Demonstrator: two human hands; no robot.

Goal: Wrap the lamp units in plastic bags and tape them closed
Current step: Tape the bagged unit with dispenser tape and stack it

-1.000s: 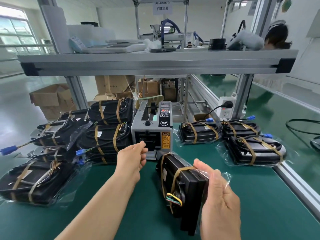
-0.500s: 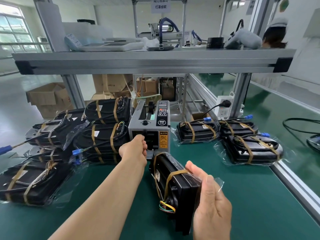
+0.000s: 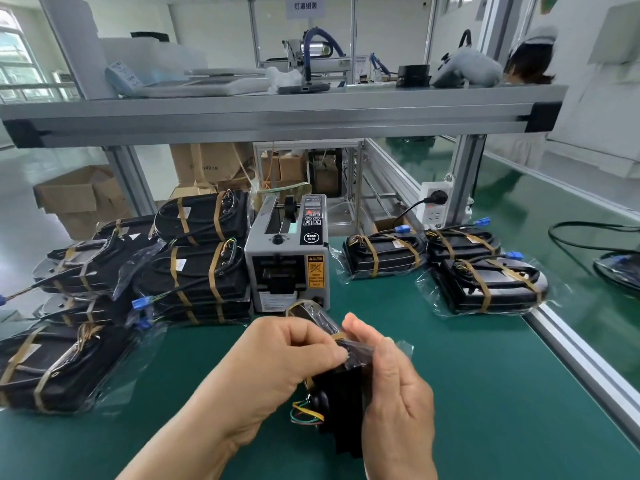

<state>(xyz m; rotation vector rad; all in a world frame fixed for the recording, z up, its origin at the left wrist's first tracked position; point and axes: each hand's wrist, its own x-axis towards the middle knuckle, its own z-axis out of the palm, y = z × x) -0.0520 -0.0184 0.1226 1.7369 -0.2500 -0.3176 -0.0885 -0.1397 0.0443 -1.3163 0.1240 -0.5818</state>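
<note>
Head view. One lamp unit [image 3: 341, 407] in hand, black, stood on edge low in the centre over the green table [image 3: 485, 393], just in front of the one tape dispenser [image 3: 287, 258]. Clear plastic bag [image 3: 403, 346] around it, coloured wires [image 3: 304, 412] at its lower left.

Three wrapped lamp units [image 3: 381, 254] lie flat on the right of the dispenser, each with two brown tape bands. The pile on the left [image 3: 194, 275] has about six; they are stacked and overlap, so the count is unsure. One more bagged thing [image 3: 620, 271] is cut off at the right edge.

The held unit's top is mostly hidden by both hands. I cannot make out whether a tape piece sits between the fingers.

Left hand [image 3: 287, 358]: fingers curled, pinching the bag at the unit's top edge. Right hand [image 3: 394, 386]: wrapped round the unit's right side, thumb up on top, gripping it.

Behind: one power strip [image 3: 434, 206] on the post, cardboard boxes [image 3: 72, 199], a cluttered shelf [image 3: 277, 112].
</note>
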